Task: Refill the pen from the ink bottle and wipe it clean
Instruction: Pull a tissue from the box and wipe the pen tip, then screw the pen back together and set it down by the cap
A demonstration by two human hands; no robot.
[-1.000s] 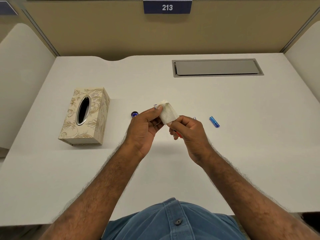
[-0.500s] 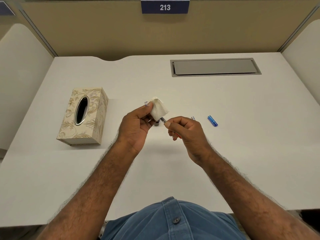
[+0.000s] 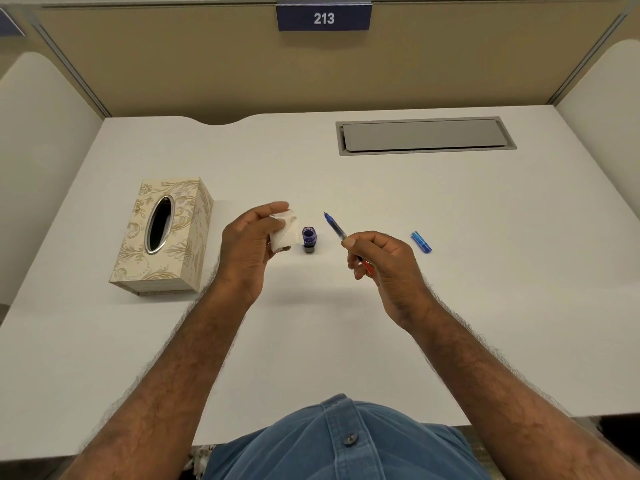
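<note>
My right hand (image 3: 379,261) grips the pen (image 3: 335,228), a clear blue barrel whose tip points up and to the left; a red part shows under my fingers. My left hand (image 3: 247,244) holds a folded white tissue (image 3: 285,233) pinched between thumb and fingers. Between my two hands, on the white desk (image 3: 450,306), stands the small ink bottle (image 3: 309,237), uncapped with blue ink inside. The pen's blue cap (image 3: 421,242) lies on the desk to the right of my right hand.
A cream patterned tissue box (image 3: 162,237) stands at the left of the desk. A grey cable hatch (image 3: 424,135) is set into the desk at the back right. Partition walls enclose the back and both sides.
My hands have drawn apart: the tissue came off the pen tip and went left, the pen went right. The ink bottle, hidden behind my hands before, now shows.
</note>
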